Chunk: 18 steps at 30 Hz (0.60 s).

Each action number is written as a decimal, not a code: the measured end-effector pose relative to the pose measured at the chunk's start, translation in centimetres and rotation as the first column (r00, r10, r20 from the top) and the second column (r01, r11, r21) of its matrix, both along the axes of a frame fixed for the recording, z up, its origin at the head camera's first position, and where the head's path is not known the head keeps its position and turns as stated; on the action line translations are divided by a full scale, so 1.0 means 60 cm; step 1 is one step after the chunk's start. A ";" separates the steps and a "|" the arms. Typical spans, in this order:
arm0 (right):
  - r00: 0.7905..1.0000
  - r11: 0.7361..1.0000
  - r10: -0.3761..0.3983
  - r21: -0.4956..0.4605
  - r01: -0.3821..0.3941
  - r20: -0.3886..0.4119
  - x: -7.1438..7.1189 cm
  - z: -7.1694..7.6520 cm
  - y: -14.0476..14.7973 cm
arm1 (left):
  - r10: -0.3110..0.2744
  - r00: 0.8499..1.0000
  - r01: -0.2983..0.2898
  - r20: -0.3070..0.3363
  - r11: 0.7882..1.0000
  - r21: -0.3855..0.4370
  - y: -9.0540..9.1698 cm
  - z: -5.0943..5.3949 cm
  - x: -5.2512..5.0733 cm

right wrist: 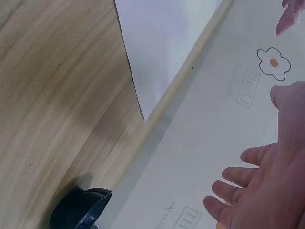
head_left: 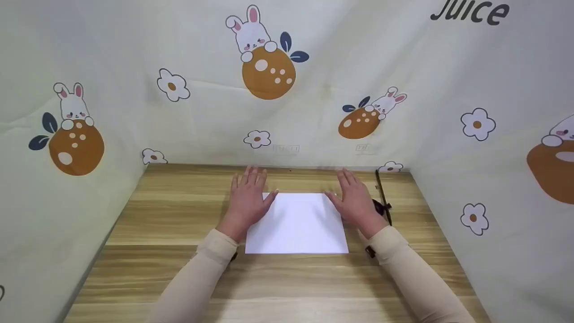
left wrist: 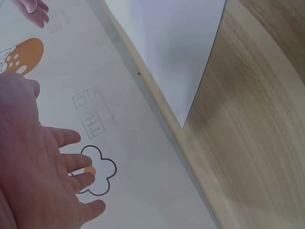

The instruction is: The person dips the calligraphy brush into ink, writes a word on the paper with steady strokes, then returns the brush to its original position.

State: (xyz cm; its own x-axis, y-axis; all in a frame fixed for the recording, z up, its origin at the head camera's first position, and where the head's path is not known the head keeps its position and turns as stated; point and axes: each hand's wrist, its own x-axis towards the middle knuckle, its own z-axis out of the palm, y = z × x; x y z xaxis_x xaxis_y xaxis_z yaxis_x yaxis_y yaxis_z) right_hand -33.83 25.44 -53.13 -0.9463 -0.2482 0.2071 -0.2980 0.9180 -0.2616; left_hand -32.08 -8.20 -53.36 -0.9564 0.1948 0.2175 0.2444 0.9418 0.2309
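Note:
A blank white sheet of paper lies flat on the wooden table. Over its left edge is my left hand, fingers straight and thumb spread toward the sheet. My right hand mirrors it over the right edge, its thumb near the sheet's far right corner. From the left wrist view, the left hand appears raised off the table with nothing in it. Likewise the right hand in the right wrist view holds nothing and looks apart from the paper.
Right of the right hand lies a thin black rod-like thing, beside a black rounded object partly hidden by that hand in the head view. Pale cloth printed with rabbits, oranges and flowers walls the table at the back and sides.

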 end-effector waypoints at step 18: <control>0.999 0.990 -0.022 -0.137 0.018 -0.028 0.046 0.014 0.012 | -0.289 0.956 0.282 0.048 0.952 0.116 -0.049 0.015 0.043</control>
State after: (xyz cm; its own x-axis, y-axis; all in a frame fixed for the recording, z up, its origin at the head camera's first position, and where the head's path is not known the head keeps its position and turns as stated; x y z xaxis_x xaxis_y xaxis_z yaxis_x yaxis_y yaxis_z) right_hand -31.07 26.16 -52.26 -0.9437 -0.1967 0.2659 -0.2895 0.8799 -0.3767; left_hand -29.48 -11.14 -52.43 -0.8768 0.4410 0.1920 0.4809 0.8038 0.3502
